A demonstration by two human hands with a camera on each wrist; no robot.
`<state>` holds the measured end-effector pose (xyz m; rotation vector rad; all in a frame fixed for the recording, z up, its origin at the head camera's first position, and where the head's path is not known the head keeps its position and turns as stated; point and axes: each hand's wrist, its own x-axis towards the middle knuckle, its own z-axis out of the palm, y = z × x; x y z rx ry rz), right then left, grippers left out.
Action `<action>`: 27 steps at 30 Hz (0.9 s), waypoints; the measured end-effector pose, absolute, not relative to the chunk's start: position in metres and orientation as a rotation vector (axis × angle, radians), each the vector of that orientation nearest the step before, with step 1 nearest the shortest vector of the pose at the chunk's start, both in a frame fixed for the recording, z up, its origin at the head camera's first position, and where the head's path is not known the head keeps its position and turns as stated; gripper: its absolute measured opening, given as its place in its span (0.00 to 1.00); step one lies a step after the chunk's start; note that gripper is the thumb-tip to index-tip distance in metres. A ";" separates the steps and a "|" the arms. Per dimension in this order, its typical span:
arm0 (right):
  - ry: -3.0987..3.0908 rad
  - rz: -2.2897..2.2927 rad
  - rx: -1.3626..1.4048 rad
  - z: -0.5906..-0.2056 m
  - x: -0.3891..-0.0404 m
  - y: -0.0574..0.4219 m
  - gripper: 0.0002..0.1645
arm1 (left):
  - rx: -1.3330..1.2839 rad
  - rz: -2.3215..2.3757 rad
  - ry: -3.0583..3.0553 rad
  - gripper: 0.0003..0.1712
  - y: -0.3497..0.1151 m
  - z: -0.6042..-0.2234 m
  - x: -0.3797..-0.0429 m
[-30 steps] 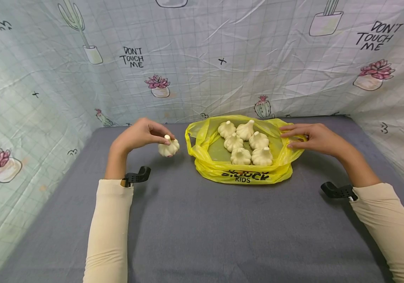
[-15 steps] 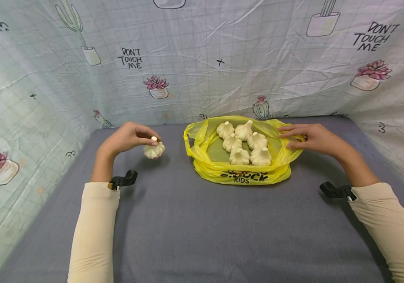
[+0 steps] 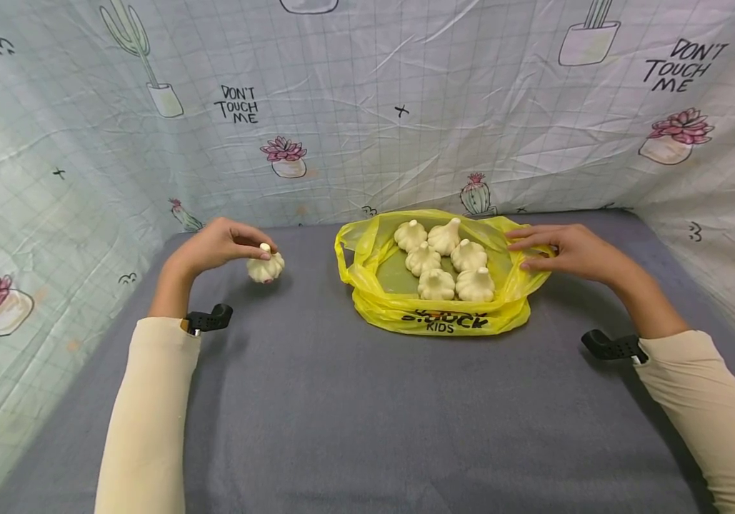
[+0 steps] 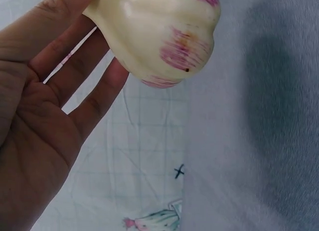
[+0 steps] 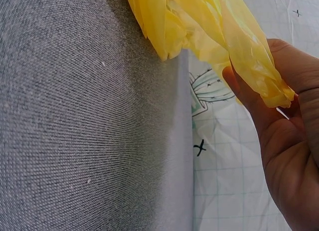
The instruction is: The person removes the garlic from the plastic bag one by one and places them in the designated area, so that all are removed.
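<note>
"What is the left hand doing?"

"Its thumb and fingers pinch a cream-white, ribbed garlic bulb near the neck. The neck points up, and the other end shows pink-purple streaks in the left wrist view."

"Is the bulb resting on anything?"

"It is held above the grey woven cloth; its shadow falls apart from it. It is to the left of the thin yellow plastic bag, outside it and well apart."

"And the right hand?"

"That one grips the bag's right edge. The crumpled plastic passes between thumb and fingers."

"What does the bag hold?"

"Six cream-white garlic bulbs, clustered together, necks mostly upward. The mouth of the bag is spread wide, with a loop handle at its left end. On its front I can read KIDS in dark letters; the larger word above is creased."

"Anything around the arms?"

"Both wear cream sleeves, with a black bracket at each wrist. Behind the cloth hangs a pale gridded curtain printed with potted cacti, pink succulents and DON'T TOUCH ME."
</note>
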<state>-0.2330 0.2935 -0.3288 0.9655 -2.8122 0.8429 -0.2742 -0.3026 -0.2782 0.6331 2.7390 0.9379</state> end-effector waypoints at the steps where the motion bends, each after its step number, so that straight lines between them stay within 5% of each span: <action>1: -2.816 0.841 0.961 -0.328 -0.233 0.293 0.22 | 0.626 0.932 2.734 0.13 -0.304 -0.278 -0.277; 27: -2.840 0.804 0.940 -0.324 -0.231 0.294 0.22 | 0.226 1.361 2.584 0.25 -0.343 -0.299 -0.318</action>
